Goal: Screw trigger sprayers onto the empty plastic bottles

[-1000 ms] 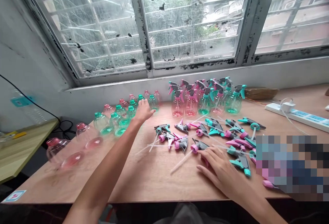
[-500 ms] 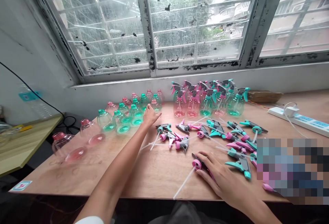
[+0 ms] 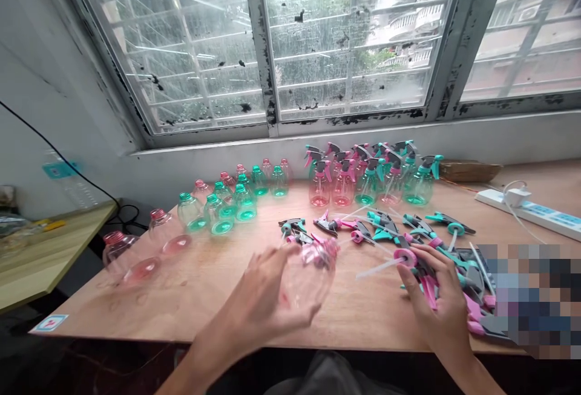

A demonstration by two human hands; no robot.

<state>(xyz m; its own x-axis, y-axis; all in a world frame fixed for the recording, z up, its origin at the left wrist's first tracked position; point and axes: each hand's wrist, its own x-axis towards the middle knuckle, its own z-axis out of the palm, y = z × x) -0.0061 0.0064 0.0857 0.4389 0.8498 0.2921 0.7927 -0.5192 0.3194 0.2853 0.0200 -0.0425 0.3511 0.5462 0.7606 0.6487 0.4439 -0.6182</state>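
Note:
My left hand [image 3: 267, 298] is wrapped round a clear pink bottle [image 3: 311, 280], tilted with its neck to the upper right and smeared by motion. My right hand [image 3: 436, 304] grips a pink and grey spray head [image 3: 406, 257], whose pale dip tube points left toward the bottle. Bottle and spray head are apart. Loose spray heads [image 3: 384, 225] in pink, teal and grey lie in a heap beyond and beside my right hand. Open-necked green bottles [image 3: 220, 216] and pink bottles [image 3: 170, 235] stand on the left of the table.
Bottles with spray heads fitted [image 3: 345, 183] stand in rows near the wall. A white power strip [image 3: 529, 213] with a plug and a brown package [image 3: 469, 171] lie at the right. A lower wooden table [image 3: 54, 256] is at the far left. The lower right corner is pixelated.
My left hand has come back from the rear bottles, bringing a pink bottle toward me. My right hand has lifted the pink spray head and shifted right.

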